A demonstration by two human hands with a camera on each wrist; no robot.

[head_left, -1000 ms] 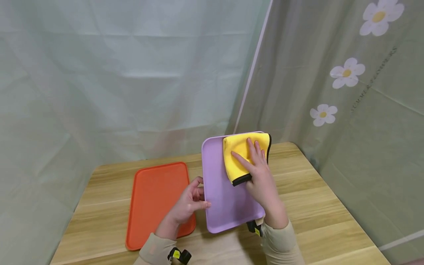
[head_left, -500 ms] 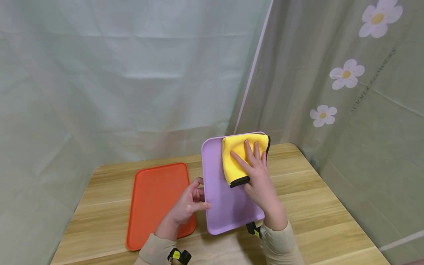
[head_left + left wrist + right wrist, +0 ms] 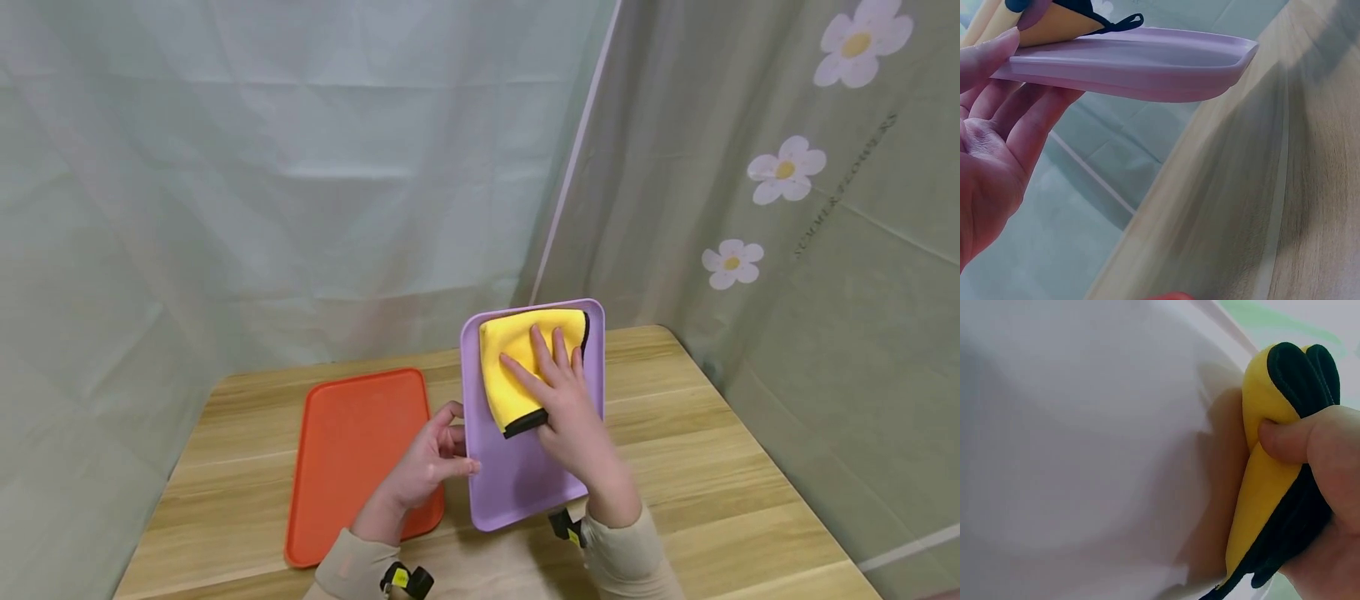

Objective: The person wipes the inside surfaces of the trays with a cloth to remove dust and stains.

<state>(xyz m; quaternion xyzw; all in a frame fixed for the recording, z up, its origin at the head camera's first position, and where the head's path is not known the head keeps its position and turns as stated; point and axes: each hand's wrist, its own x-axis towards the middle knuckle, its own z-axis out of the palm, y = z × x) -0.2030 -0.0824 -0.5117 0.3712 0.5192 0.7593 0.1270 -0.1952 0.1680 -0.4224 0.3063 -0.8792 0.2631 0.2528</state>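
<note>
My left hand [image 3: 422, 461] grips the near left rim of a purple tray [image 3: 517, 483], thumb on the inner face and fingers underneath. In the left wrist view the tray [image 3: 1147, 81] is raised off the wooden table. Against the tray's upper inner face lies a folded yellow cloth [image 3: 506, 383] with black edging. My right hand [image 3: 573, 412] spreads its fingers over this cloth. The right wrist view shows the thumb pressing into the folded cloth [image 3: 1266, 500], which bunches between thumb and hand. The tray's surface fills the left of that view.
An orange-red tray [image 3: 356, 458] lies flat on the wooden table [image 3: 712, 467], left of the purple one and partly behind my left forearm. Pale curtains [image 3: 337, 183] hang behind the table, and a curtain printed with flowers [image 3: 785, 170] hangs on the right.
My right hand has slid the yellow cloth left and slightly down across the purple tray, baring its right rim. The left hand keeps its grip; the tray has shifted only slightly.
</note>
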